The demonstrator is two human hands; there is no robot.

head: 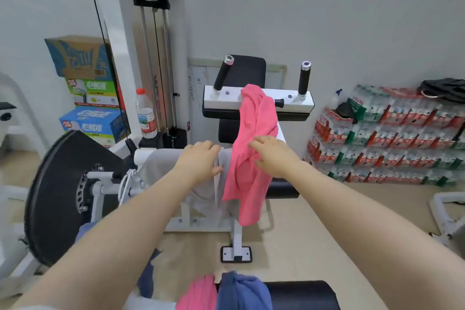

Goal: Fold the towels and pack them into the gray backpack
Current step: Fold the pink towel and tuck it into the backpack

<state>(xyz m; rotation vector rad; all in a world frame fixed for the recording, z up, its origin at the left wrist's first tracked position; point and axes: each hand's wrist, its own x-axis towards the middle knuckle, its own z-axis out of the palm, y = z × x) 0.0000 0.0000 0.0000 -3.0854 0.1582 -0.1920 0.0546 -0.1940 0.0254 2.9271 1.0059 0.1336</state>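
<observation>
A pink towel (pixel 254 133) hangs over the white bar of a gym machine (pixel 226 99) and trails down across its padded roller. A light grey towel (pixel 201 199) is draped over the same roller to its left. My left hand (pixel 201 157) rests on top of the grey towel, thumb against its right edge. My right hand (pixel 273 156) lies on the pink towel with fingers curled into its folds. Another pink towel (pixel 198 293) and a blue towel (pixel 241 289) lie on a black pad at the bottom edge. No gray backpack is in view.
A black weight disc (pixel 63 194) stands at left, with the weight stack column (pixel 156 58) behind it. Stacked cartons (pixel 88 93) and a water bottle (pixel 145 113) sit at back left. Packs of bottled water (pixel 392 138) line the right wall.
</observation>
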